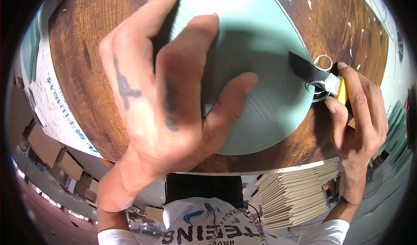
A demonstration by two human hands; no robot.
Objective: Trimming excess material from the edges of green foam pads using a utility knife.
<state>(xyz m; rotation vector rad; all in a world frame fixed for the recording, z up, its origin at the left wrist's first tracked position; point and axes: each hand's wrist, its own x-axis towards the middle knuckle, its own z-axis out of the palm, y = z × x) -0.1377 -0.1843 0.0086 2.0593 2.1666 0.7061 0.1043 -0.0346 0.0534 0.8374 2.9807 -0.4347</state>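
Observation:
A pale green sheet or panel [260, 114] with a smooth, rounded edge lies on the wooden tabletop. Above its left part my left hand [160, 93] is spread, thumb and fingers apart and nothing held. Whether its fingertips touch the panel I cannot tell. To the right, my right hand [360, 110] grips a utility knife [342, 90] with a yellow body, between thumb and fingers. The wide dark blade [306, 66] reaches over the panel's right edge. Thin curled strips [323, 62] loop around the blade beside that edge.
The brown wood-grain tabletop [82, 71] carries small pale shavings [309, 4] at the far right. Below the table's near edge stands a stack of beige sheets [295, 197]. Cardboard boxes [54, 153] lie at the lower left, and more green panels [397, 132] are at the right.

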